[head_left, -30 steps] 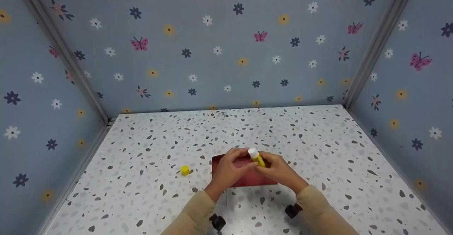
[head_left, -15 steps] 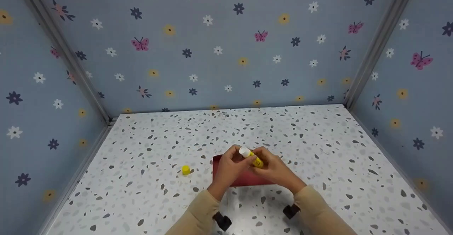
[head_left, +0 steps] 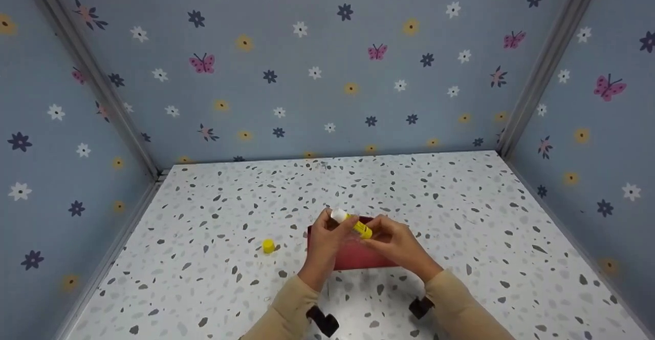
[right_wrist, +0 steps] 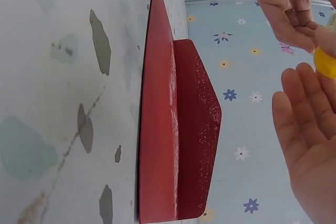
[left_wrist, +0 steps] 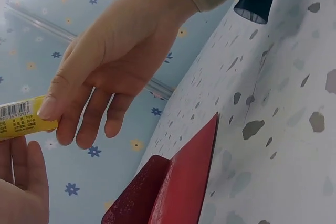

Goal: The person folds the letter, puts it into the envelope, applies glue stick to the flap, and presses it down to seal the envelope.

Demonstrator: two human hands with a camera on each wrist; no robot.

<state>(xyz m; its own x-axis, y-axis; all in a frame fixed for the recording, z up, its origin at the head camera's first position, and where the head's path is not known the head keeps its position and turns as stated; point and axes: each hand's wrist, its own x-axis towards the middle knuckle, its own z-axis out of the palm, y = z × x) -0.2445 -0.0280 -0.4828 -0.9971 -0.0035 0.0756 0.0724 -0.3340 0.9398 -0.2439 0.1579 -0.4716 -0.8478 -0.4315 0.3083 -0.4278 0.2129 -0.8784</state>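
Note:
A yellow glue stick (head_left: 362, 229) with a white end sits between my hands, slanting up toward the left. My left hand (head_left: 323, 242) holds it, thumb (left_wrist: 50, 107) pressed on the printed label. At its yellow lower end, my right hand (head_left: 401, 243) pinches with thumb and index fingertips; its other fingers (right_wrist: 294, 90) extend nearly straight beside the stick. Below both hands lies a red envelope (head_left: 364, 256), partly covered by them. Its flap (right_wrist: 198, 129) stands raised in the right wrist view. A yellow cap (head_left: 268, 246) rests on the table, left of the envelope.
The speckled white table (head_left: 215, 283) runs back to a blue panel (head_left: 317, 99) printed with flowers and butterflies. Similar panels rise on the left and right. Black wrist mounts (head_left: 323, 321) hang under both sleeves.
The glue stick has shifted left and tipped over further, its white end now by the left fingers. My left hand has drawn back left with it. The cap and envelope stay put.

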